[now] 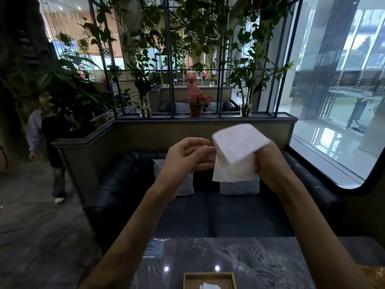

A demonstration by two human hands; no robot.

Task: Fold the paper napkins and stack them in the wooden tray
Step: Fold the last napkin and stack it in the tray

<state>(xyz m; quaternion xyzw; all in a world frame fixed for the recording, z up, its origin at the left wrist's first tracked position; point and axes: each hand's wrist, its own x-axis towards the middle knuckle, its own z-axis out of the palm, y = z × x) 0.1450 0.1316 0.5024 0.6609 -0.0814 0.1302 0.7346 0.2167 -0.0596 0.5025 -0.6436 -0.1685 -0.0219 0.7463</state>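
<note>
- Napkin (235, 155), white paper, count one in hand: held up in the air well above the tabletop (239, 259), part-folded, its upper portion bent over toward the camera and the lower portion hanging straight; blurred, so the exact fold cannot be told.
- Right hand (268, 161): fingers closed around the napkin's right edge, gripping it; fingertips hidden behind the paper.
- Left hand (187, 155): fingers loosely curled and slightly apart, tips just beside the napkin's left edge; contact cannot be told.
- Wooden tray (209, 277), count one: at the near edge of the tabletop, cut off by the frame.
- Folded napkins in tray (209, 286): white paper visible on the tray floor, at least one; the count cannot be told, since most of it is out of view.
- Progress, judged: some stacking is done; the napkin in hand is mid-fold and not yet placed. No unfolded supply is in view, so the remainder cannot be judged.
- Blue card (154, 248), count one: at the tabletop's far left corner.
</note>
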